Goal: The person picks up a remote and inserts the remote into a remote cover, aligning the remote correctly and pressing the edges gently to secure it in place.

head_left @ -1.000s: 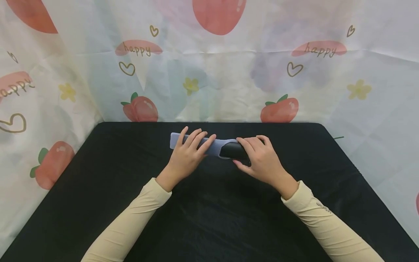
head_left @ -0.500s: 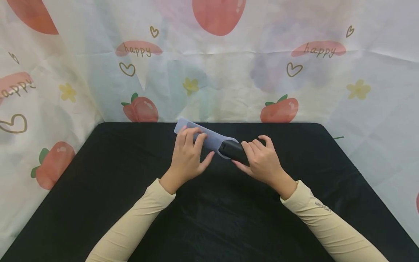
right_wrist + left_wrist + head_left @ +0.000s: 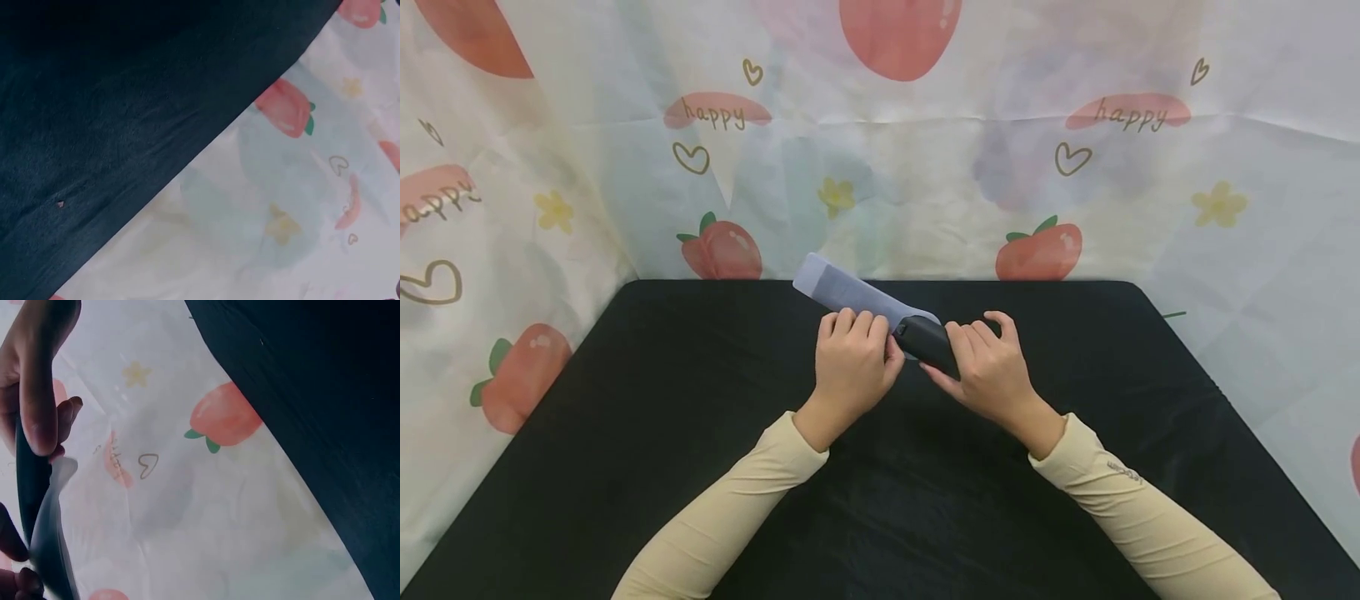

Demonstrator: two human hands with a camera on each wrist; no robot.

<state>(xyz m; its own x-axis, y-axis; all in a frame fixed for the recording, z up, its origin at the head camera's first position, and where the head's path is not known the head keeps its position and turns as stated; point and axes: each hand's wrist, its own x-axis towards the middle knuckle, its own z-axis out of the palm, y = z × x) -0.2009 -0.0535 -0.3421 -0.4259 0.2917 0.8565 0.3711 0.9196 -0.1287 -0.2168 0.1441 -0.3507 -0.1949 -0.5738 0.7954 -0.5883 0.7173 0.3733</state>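
A slim black object (image 3: 927,342), shaped like a remote control, lies partly in a flat, translucent bluish sleeve (image 3: 850,289). Its rounded end shows over the sleeve's flared mouth. My right hand (image 3: 996,367) grips the black object from the right, thumb below and forefinger raised. On the near side of the sleeve, my left hand (image 3: 853,362) has its fingers curled over the edge and its thumb close to the black end. The pair is tilted, with the sleeve's far end up to the left. The left wrist view shows the sleeve (image 3: 53,531) edge-on; the right wrist view shows neither item.
A black-covered table (image 3: 880,500) lies beneath the hands. White cloth (image 3: 925,183) printed with fruit, hearts and flowers hangs behind it and along both sides.
My left hand has let go of the sleeve's far part, moved right and gripped it nearer the mouth. The sleeve's far end has swung up, and the black object's end now shows outside the mouth.
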